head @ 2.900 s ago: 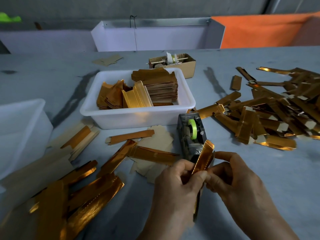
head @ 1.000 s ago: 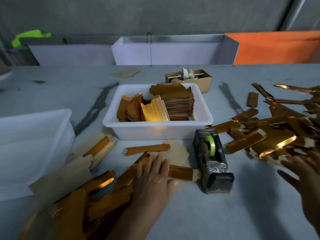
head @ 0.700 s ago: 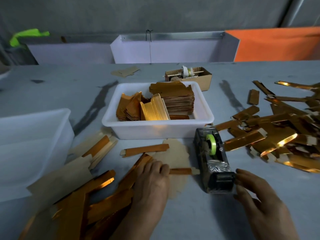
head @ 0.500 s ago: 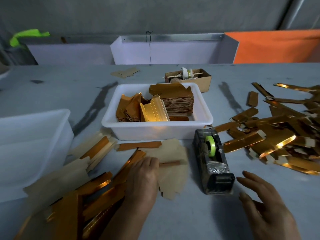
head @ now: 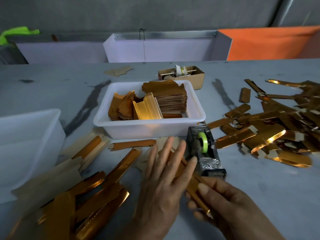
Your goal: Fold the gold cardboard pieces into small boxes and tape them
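Note:
A long gold cardboard piece (head: 194, 185) lies slanted between my hands, just in front of the black tape dispenser (head: 205, 153) with its green roll. My right hand (head: 223, 205) pinches the piece's near end between thumb and fingers. My left hand (head: 166, 179) rests over its far part with the fingers spread and flat. Flat gold pieces (head: 97, 193) lie scattered at my left. Folded and taped gold pieces (head: 270, 129) are heaped at the right.
A white tub (head: 149, 129) behind the dispenser holds stacked gold blanks. A second white tub (head: 29, 146) stands at the left. A small brown carton (head: 194, 77) with a spool sits further back. White and orange boards line the table's far edge.
My left hand has lifted a gold piece from the left pile and brought it to the middle. My right hand has come in from the right and taken hold of its near end.

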